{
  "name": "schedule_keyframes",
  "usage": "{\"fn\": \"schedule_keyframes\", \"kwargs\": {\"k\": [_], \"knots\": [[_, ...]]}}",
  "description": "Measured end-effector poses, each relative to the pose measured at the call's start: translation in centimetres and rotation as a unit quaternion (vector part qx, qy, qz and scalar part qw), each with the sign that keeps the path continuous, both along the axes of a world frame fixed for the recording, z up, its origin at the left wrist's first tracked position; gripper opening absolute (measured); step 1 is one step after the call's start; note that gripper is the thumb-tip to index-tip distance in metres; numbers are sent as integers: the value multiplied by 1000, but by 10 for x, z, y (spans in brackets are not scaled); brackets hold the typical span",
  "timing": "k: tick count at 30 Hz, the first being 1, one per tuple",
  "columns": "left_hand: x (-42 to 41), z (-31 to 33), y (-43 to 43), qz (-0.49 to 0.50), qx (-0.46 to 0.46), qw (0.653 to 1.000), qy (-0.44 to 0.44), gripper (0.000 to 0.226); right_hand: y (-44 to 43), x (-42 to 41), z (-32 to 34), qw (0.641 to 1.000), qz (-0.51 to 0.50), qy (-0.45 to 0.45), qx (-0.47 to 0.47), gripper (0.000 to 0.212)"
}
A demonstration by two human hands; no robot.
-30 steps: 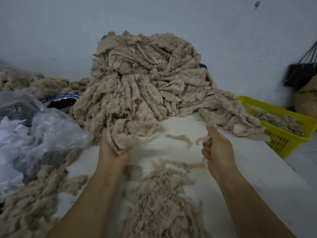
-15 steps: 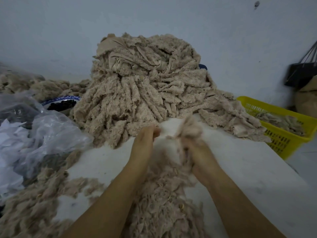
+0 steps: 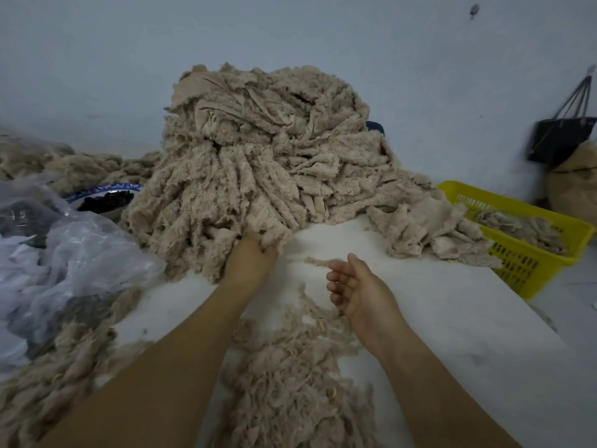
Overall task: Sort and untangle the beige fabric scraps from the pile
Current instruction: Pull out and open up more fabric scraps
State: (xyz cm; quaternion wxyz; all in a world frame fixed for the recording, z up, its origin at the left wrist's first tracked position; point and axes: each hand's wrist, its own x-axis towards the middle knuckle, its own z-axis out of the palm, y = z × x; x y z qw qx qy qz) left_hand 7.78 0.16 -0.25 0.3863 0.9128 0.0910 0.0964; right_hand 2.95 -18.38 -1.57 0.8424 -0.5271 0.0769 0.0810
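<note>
Well left of the grip, bags (image 3: 74,260) and a bowl (image 3: 97,189), both apart from the work. At the grip itself, left hand (image 3: 250,261) curled round a clump (image 3: 273,239) on the near edge of the pile (image 3: 258,150), with the clump not yet free of the mass above. Looks like the start of a pull: taking a fresh handful to separate. Below and right of the grip, loose scraps (image 3: 290,376) in a drift on the table (image 3: 436,302). Just right, one thin strand (image 3: 318,261), then the right hand (image 3: 355,291), palm up, fingers loosely bent, holding nothing. Far right, a basket (image 3: 529,263) with a few scraps. Next, probably: draw the clump nearer, bring the free hand across, and tease strips apart gently, lest the heap slide.
</note>
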Motion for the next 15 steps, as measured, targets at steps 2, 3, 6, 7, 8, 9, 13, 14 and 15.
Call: {"fn": "schedule_keyframes", "kwargs": {"k": [2, 3, 6, 7, 8, 9, 13, 14, 15], "knots": [[-26, -2, -20, -37, 32, 998, -46, 17, 4, 0, -1, 999, 25, -12, -34, 42], [-40, -4, -34, -73, 45, 993, -76, 17, 7, -1, 0, 998, 41, -16, -47, 43], [-70, -9, -68, -171, 60, 969, -169, 18, 9, -6, 3, 995, 91, -29, -42, 41], [-73, -10, -73, -189, 65, 962, -184, 16, 7, -7, 3, 994, 90, -43, -48, 45], [-73, -11, -74, -205, 70, 958, -189, 15, 4, -7, 2, 994, 74, -54, -65, 48], [-73, -14, -74, -218, 71, 956, -184, 16, 2, -8, 3, 994, 48, -58, -81, 44], [-66, -27, -56, -171, 129, 967, -140, 11, -5, -3, 4, 996, -57, -44, -52, 20], [-62, -28, -47, -144, 144, 972, -115, 11, -9, -1, 5, 996, -83, -37, -7, 18], [-57, -28, -36, -114, 128, 981, -91, 14, -12, 0, 6, 993, -103, -26, 44, 16]]}}
